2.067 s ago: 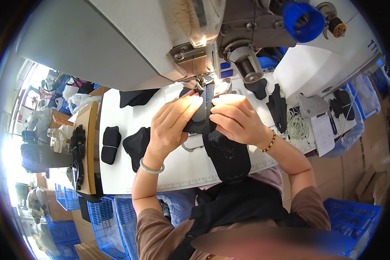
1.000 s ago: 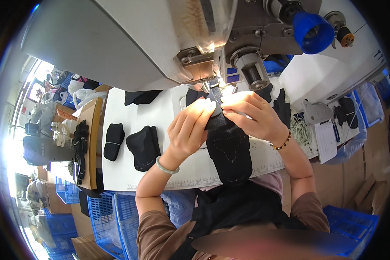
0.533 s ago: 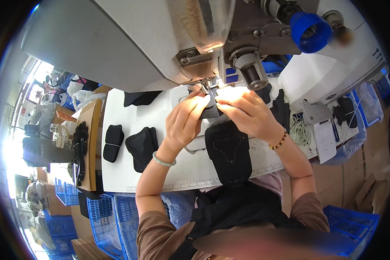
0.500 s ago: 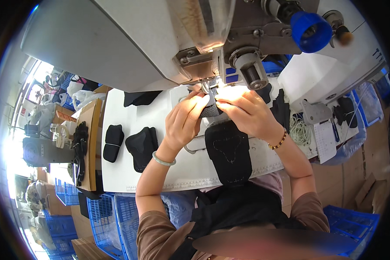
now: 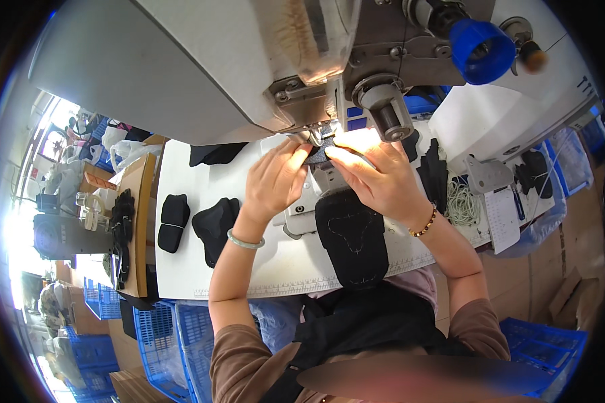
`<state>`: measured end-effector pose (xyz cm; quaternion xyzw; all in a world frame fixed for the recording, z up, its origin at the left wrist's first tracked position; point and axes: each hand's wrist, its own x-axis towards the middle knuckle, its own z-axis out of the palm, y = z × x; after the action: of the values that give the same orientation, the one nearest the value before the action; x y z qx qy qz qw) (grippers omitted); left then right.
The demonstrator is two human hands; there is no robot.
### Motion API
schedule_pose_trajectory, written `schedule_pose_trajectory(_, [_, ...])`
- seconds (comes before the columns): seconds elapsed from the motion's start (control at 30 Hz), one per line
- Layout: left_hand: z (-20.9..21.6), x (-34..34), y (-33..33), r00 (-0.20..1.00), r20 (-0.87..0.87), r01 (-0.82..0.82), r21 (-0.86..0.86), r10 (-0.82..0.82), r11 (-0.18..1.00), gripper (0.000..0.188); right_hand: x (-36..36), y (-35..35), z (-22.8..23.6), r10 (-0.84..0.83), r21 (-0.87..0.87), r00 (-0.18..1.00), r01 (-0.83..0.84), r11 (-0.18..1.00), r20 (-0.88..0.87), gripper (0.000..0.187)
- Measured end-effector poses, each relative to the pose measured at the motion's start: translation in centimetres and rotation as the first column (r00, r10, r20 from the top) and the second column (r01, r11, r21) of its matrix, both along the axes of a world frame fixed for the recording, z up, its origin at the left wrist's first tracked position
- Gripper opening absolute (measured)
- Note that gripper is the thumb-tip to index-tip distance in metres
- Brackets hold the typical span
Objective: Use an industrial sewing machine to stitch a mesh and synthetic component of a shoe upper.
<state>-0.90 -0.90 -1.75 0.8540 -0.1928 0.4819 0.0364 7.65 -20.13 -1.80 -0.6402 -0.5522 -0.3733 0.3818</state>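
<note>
A small dark fabric piece (image 5: 320,154) lies under the lit needle area of the sewing machine (image 5: 202,67). My left hand (image 5: 277,176) pinches its left side, fingertips close to the presser foot. On the right side my right hand (image 5: 378,171) grips the same piece between thumb and fingers, in the glare of the lamp. Just below the hands, a larger black padded piece (image 5: 351,238) with white chalk-like outlines rests at the table's front edge. The fingertips partly hide the small piece.
Left on the white table (image 5: 275,279) lie a banded black bundle (image 5: 174,223) and a stack of black shaped pieces (image 5: 215,228). Black strips (image 5: 433,176), pale cord (image 5: 463,203) and a paper sheet (image 5: 503,218) lie right. Blue crates (image 5: 175,349) stand below left.
The small fabric piece has shifted slightly up and turned under the needle area, and both hands moved with it. More of the metal machine bed shows below them.
</note>
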Motion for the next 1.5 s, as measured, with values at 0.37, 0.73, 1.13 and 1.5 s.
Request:
schedule_pose_trajectory(0.37, [0.0,4.5,6.8,0.511,-0.247,-0.438,-0.899,-0.823,-0.002,0.015,0.2,-0.1,-0.6,-0.002,-0.016,1.000,0.002,1.000,-0.018,0.031])
schedule_pose_trajectory(0.73, [-0.2,3.6,5.4,0.429,0.059,-0.303,-0.931,-0.901,-0.205,0.020,0.4,0.0,-0.7,0.011,0.002,1.000,-0.011,1.000,0.002,0.030])
schedule_pose_trajectory(1.13, [0.4,1.2,1.8,0.483,0.132,-0.202,-0.945,-0.866,-0.257,0.024,-1.0,0.2,-1.2,0.002,-0.071,0.999,0.001,0.997,0.039,0.037])
schedule_pose_trajectory(1.5, [0.3,-1.2,-1.5,0.677,0.155,-0.099,-0.949,-0.719,-0.298,0.024,-1.1,0.2,-1.0,0.003,-0.083,0.996,0.004,0.997,0.093,0.036])
